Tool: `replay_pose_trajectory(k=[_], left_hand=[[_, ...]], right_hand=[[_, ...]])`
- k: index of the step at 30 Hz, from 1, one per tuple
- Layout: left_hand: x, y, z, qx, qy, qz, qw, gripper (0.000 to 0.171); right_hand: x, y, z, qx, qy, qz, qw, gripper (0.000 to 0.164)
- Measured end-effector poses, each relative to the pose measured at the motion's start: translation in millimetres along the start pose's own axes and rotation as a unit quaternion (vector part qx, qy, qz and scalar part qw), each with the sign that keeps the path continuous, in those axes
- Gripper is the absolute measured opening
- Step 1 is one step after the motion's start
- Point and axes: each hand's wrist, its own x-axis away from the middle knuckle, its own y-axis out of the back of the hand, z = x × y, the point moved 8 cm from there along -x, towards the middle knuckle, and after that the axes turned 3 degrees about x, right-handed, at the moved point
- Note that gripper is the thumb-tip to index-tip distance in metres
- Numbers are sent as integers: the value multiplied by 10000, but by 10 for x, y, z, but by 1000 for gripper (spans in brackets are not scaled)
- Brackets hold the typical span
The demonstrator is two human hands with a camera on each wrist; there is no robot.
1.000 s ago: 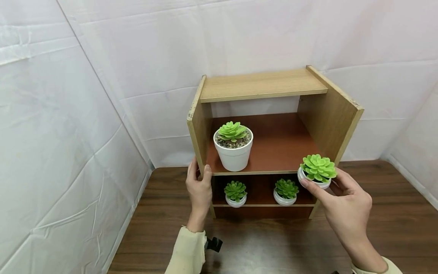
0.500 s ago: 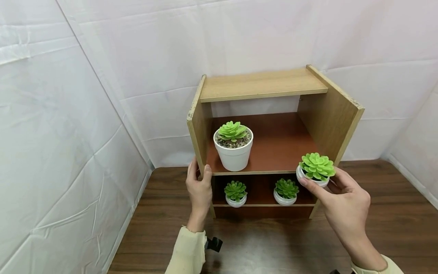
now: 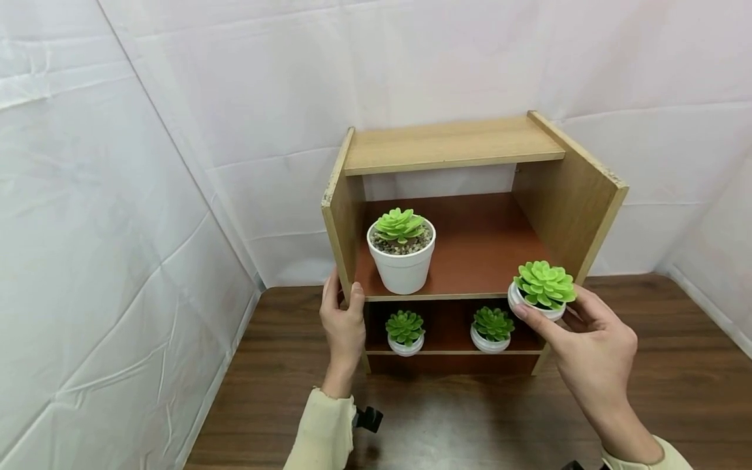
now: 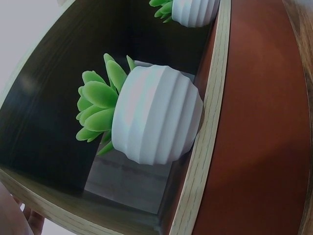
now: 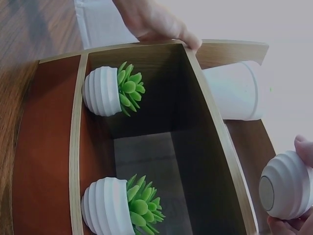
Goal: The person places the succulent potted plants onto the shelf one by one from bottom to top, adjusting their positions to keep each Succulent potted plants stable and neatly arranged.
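My right hand (image 3: 593,352) pinches a small succulent (image 3: 540,290) in a ribbed white pot between thumb and fingers. It is held at the front right corner of the wooden shelf's upper board (image 3: 470,261); whether the pot touches the board I cannot tell. With thumb on the front edge and fingers round the outer side, my left hand (image 3: 343,326) grips the shelf's left side panel (image 3: 341,228). A larger white pot with a succulent (image 3: 402,261) stands upright on the upper board's left. Below, two small potted succulents, one left (image 3: 405,331) and one right (image 3: 491,329), sit on the lower board.
The shelf stands on a dark wooden table (image 3: 446,424) against white cloth walls (image 3: 440,59). Its right side panel (image 3: 570,209) rises just behind the held plant, and a top board (image 3: 452,143) spans the back. A black strap (image 3: 368,419) shows at my left wrist.
My right hand has shifted slightly left and up with the small succulent, then stayed nearly still. The left hand keeps its grip on the side panel.
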Motion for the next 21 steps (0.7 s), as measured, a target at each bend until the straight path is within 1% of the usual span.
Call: replay_pose_trajectory(k=[4,9,16,21], left_hand=[[-7,2,-4,-34,-16,-8,10000,43],[-16,-10,7,19,7,66,10000,44],[-20,44,391,113,-78,-25,9999,46],[-12,46,413,84,-53,74,9999,46]], right_hand=[[-2,-9,108,-9,24,-56,10000,53],[-5,-16,154,26,101,-90,9999,52],[-11,-55,187,-25,134,-70,9999,51],[-10,-65,186,-14,98,-80,9999,49]])
